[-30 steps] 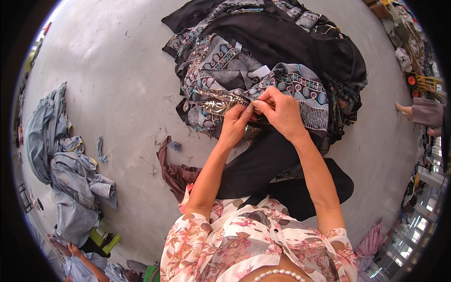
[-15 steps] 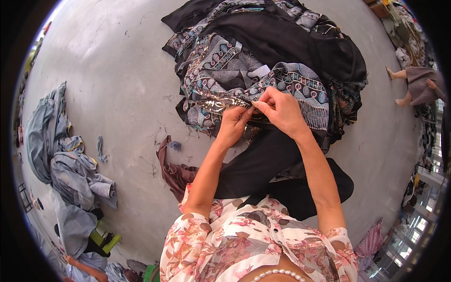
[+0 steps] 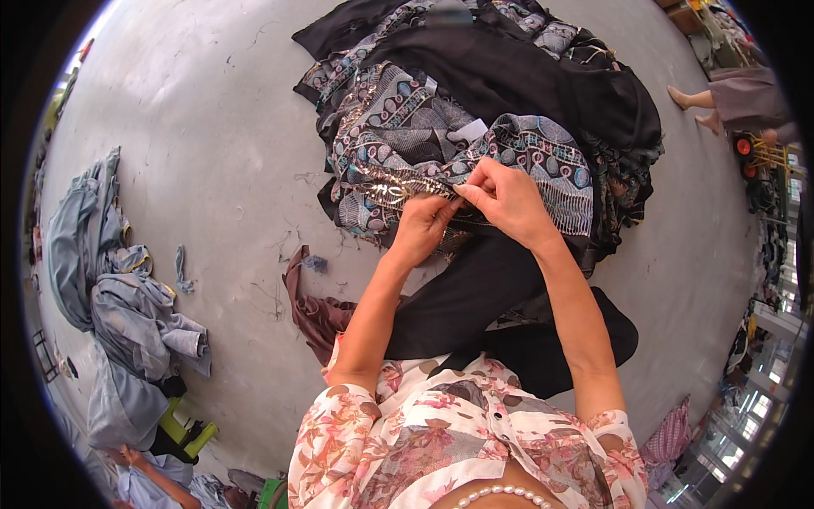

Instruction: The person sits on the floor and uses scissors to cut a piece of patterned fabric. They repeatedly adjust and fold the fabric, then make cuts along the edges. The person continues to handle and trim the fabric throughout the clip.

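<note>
A patterned grey, black and blue cloth (image 3: 543, 140) with a fringe and a shiny gold trimmed edge (image 3: 392, 188) lies across the near side of a large heap. At that trimmed edge my left hand (image 3: 424, 225) has the fabric between thumb and fingers. My right hand (image 3: 511, 199) pinches the same edge just beside it, fingertips nearly touching the left thumb. Whether a thread or some small thing is in the pinch is too small to tell. A white label (image 3: 469, 131) shows on the cloth above my hands. Dark fabric (image 3: 517, 72) covers the heap's far side.
Light blue garments (image 3: 136, 297) lie in a pile on the grey floor (image 3: 220, 187) at left. Brown cloth (image 3: 318, 310) sits by my left forearm, near loose threads. At the right edge, a person's legs (image 3: 697, 99) show; another person's arm (image 3: 157, 479) is at lower left.
My hands stay at the cloth's edge with barely any shift. The person at the right has moved up and left in view, uncovering a yellow cart with red wheels.
</note>
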Tool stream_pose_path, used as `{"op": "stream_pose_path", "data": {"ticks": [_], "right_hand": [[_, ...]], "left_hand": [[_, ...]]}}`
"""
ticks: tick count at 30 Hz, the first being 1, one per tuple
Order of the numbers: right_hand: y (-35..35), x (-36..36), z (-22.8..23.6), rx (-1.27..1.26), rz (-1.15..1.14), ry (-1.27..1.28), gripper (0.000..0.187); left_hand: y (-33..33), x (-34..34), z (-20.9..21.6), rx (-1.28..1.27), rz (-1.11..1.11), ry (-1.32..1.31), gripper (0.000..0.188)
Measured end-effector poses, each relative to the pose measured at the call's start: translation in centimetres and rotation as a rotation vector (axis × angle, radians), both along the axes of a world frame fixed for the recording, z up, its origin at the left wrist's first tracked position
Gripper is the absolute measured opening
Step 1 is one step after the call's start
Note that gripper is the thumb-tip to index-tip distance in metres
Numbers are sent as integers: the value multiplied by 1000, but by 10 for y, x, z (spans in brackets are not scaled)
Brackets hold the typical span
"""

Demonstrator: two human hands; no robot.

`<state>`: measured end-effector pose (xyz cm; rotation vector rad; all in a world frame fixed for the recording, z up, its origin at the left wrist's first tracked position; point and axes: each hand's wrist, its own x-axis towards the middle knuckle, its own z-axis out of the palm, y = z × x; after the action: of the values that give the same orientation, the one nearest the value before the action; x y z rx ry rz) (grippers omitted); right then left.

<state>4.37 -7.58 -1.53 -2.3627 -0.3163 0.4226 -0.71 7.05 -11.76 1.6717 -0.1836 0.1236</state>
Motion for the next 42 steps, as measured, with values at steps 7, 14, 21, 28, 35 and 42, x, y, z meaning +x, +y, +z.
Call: {"op": "stream_pose_path", "data": {"ticks": [7,14,21,28,35,42], "right_hand": [[-17,-7,3,-8,-115,43,29],[-9,8,-11,107,-106,-192,33],[-15,8,-12,459,-225,-180,31],[-16,-2,-11,501,-209,-247,31],[-23,-7,-10,507,-226,-222,30],[-23,-12,-11,623,-255,-347,34]], "left_hand": [[-12,2,-10,107,-74,35,16],[-10,9,-9,32,73,71,25],[7,10,-18,-109,34,265,32],[10,17,-29,-499,195,251,27],[9,15,-11,-767,272,361,16],[13,15,-20,-994,302,394,12]]}}
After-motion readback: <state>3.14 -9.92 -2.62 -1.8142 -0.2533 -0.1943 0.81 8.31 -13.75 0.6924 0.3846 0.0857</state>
